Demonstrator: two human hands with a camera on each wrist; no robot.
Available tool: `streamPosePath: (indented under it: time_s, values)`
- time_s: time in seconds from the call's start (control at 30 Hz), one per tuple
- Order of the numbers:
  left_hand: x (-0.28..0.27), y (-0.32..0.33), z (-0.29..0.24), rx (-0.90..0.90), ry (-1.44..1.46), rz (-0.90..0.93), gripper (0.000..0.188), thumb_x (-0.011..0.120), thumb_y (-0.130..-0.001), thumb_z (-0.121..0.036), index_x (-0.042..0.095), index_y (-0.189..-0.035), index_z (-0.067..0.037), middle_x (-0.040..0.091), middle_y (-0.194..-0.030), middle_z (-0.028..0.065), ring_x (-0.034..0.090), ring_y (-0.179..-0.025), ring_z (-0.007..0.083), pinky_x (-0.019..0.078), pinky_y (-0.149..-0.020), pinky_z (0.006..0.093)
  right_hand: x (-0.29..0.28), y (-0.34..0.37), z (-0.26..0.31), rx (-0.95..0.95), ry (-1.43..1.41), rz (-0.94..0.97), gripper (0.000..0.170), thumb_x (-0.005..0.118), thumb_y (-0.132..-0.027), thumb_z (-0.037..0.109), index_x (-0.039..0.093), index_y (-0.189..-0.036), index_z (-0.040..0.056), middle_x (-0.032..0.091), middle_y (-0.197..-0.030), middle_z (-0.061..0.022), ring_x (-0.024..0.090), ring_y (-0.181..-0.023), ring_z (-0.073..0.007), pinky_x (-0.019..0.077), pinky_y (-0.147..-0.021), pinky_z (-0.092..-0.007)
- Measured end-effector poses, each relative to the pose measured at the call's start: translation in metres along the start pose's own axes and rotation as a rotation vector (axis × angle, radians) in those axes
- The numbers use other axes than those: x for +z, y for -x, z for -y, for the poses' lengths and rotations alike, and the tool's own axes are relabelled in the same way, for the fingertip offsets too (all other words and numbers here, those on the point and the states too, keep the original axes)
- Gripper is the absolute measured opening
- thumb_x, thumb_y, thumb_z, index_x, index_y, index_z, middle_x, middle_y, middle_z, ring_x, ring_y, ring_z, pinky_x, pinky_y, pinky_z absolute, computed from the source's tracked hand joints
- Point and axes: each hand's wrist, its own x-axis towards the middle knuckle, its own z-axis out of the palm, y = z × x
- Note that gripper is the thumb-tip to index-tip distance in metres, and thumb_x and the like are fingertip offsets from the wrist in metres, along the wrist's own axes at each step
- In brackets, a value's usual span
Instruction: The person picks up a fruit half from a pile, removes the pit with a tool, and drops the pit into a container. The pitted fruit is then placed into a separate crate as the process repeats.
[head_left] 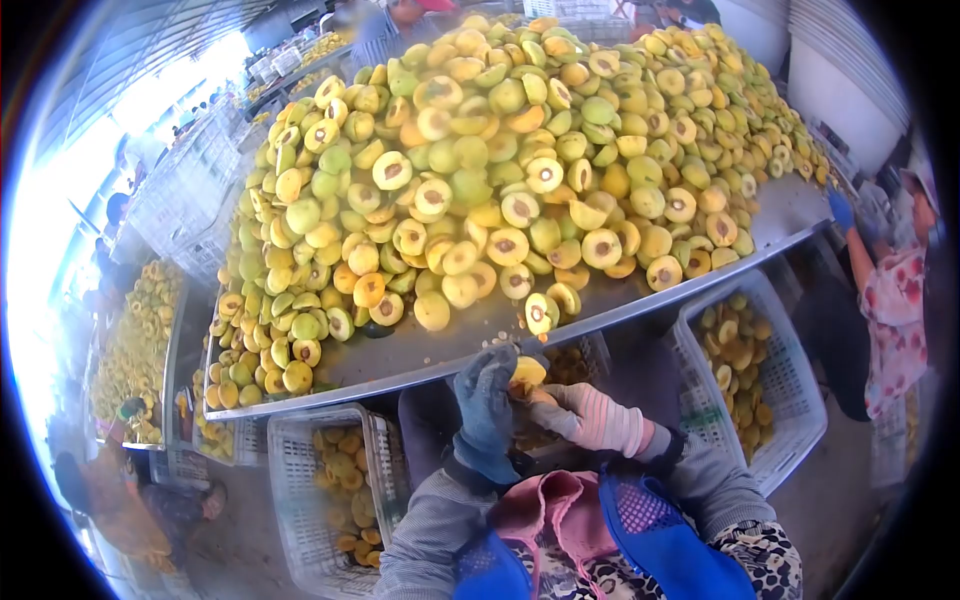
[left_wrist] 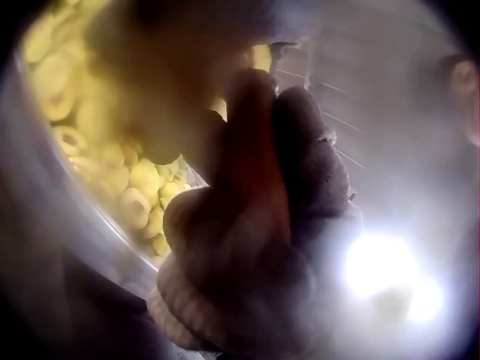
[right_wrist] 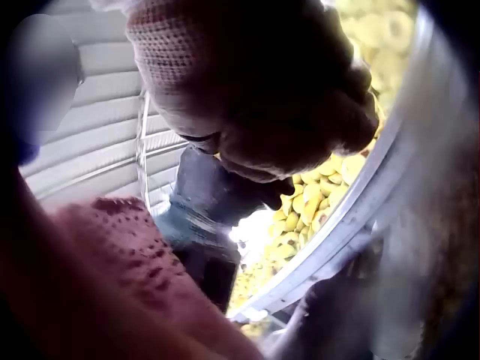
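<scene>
My left hand [head_left: 486, 400], in a grey-blue glove, holds a yellow peach half [head_left: 528, 371] over my lap, just in front of the metal table's edge. Close against its underside is my right hand [head_left: 600, 415], in a white and pink knitted glove, with bent fingers. I cannot tell what, if anything, the right fingers grip. Both gloves are dark in the wrist views, where the right glove [right_wrist: 255, 90] hides most of the fruit. A large heap of halved peaches [head_left: 470, 190], many with brown pits or pit hollows showing, covers the table before me.
The table's raised metal rim [head_left: 420, 378] runs right before my hands. Plastic crates with peach halves stand at my left [head_left: 290, 480] and right [head_left: 800, 420]. Another person [head_left: 895, 310] works at the right end. A second fruit table [head_left: 135, 360] stands at the left.
</scene>
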Motion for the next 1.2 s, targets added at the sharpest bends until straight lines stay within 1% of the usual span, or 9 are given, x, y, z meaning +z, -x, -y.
streamPosePath:
  time_s: [0.17,0.33,0.43,0.53,0.63,0.73,0.87,1.0,1.2]
  values:
    - [-0.005,-0.011,-0.018,-0.613,0.743,0.118,0.020,0.059,-0.091,-0.006,0.067,-0.104,0.007,0.071,-0.099,0.0131,0.066,-0.084,0.0173,0.0537,-0.074,0.0296,-0.005,0.003,-0.005,0.013,0.021,0.022,0.035,0.057,-0.099,0.038,0.065,-0.105,0.0045,0.054,-0.071,0.0046,0.048,-0.063,-0.0050,0.0400,-0.057,-0.0230]
    - [-0.010,-0.015,-0.015,-0.833,0.794,0.361,0.030,0.056,-0.096,-0.022,0.066,-0.106,0.004,0.070,-0.102,0.0150,0.067,-0.083,0.0212,0.0555,-0.074,0.0310,-0.008,0.008,0.036,0.457,-0.291,0.201,0.038,0.056,-0.101,0.031,0.063,-0.120,-0.0010,0.065,-0.098,-0.0008,0.058,-0.093,-0.0095,0.0477,-0.083,-0.0263]
    - [0.004,0.005,-0.005,-0.759,1.299,0.083,0.040,0.053,-0.098,-0.034,0.064,-0.110,0.002,0.068,-0.106,0.0181,0.068,-0.082,0.0258,0.0572,-0.074,0.0344,0.006,0.007,0.015,0.531,-0.433,0.231,0.040,0.056,-0.101,0.036,0.065,-0.113,-0.0008,0.065,-0.094,-0.0007,0.058,-0.090,-0.0097,0.0471,-0.081,-0.0255]
    - [-0.045,0.020,0.001,-0.382,-0.431,-0.002,0.037,0.074,-0.083,-0.018,0.060,-0.114,-0.002,0.066,-0.103,0.0177,0.067,-0.085,0.0310,0.0567,-0.078,0.0372,0.013,0.001,0.008,0.463,-0.083,0.264,0.050,0.052,-0.100,0.047,0.068,-0.101,-0.0005,0.066,-0.091,-0.0040,0.057,-0.084,-0.0114,0.0479,-0.079,-0.0277]
    - [-0.143,0.071,0.047,-0.758,0.077,-0.335,0.043,0.072,-0.080,-0.001,0.057,-0.119,0.002,0.063,-0.110,0.0173,0.062,-0.099,0.0273,0.0512,-0.088,0.0354,-0.012,0.002,-0.003,0.314,0.969,0.386,0.052,0.055,-0.096,0.043,0.056,-0.131,0.0051,0.071,-0.104,-0.0147,0.067,-0.100,-0.0279,0.0505,-0.084,-0.0370]
    - [-0.213,0.123,0.107,-0.831,0.125,-0.571,0.041,0.067,-0.084,-0.002,0.056,-0.123,0.004,0.060,-0.116,0.0195,0.058,-0.110,0.0256,0.0476,-0.094,0.0355,-0.052,-0.002,-0.002,0.567,1.129,0.330,0.057,0.056,-0.094,0.038,0.045,-0.142,0.0092,0.067,-0.119,-0.0129,0.063,-0.109,-0.0336,0.0511,-0.087,-0.0390]
    - [-0.167,0.040,0.085,-0.525,-0.489,-0.203,0.049,0.073,-0.081,-0.006,0.057,-0.127,-0.001,0.058,-0.124,0.0175,0.055,-0.116,0.0311,0.0451,-0.098,0.0400,-0.127,-0.005,-0.048,-0.107,0.597,-0.429,0.061,0.063,-0.091,0.039,0.046,-0.140,0.0075,0.065,-0.118,-0.0169,0.065,-0.103,-0.0351,0.0533,-0.083,-0.0375]
    - [-0.075,-0.075,0.090,-0.141,-0.724,0.221,0.070,0.078,-0.075,-0.030,0.052,-0.136,-0.009,0.046,-0.141,0.0231,0.046,-0.128,0.0414,0.0360,-0.106,0.0502,-0.173,-0.055,0.022,0.116,1.199,-0.591,0.058,0.065,-0.089,0.040,0.048,-0.138,0.0134,0.065,-0.113,-0.0137,0.062,-0.102,-0.0361,0.0519,-0.082,-0.0422]
    - [-0.002,-0.229,0.115,0.062,-0.884,0.248,0.086,0.070,-0.079,-0.051,0.037,-0.150,-0.015,0.035,-0.151,0.0234,0.031,-0.139,0.0442,0.0237,-0.112,0.0561,-0.213,-0.160,0.076,-0.334,1.392,-0.686,0.058,0.067,-0.087,0.040,0.051,-0.136,0.0149,0.062,-0.107,-0.0109,0.061,-0.096,-0.0340,0.0484,-0.079,-0.0462]
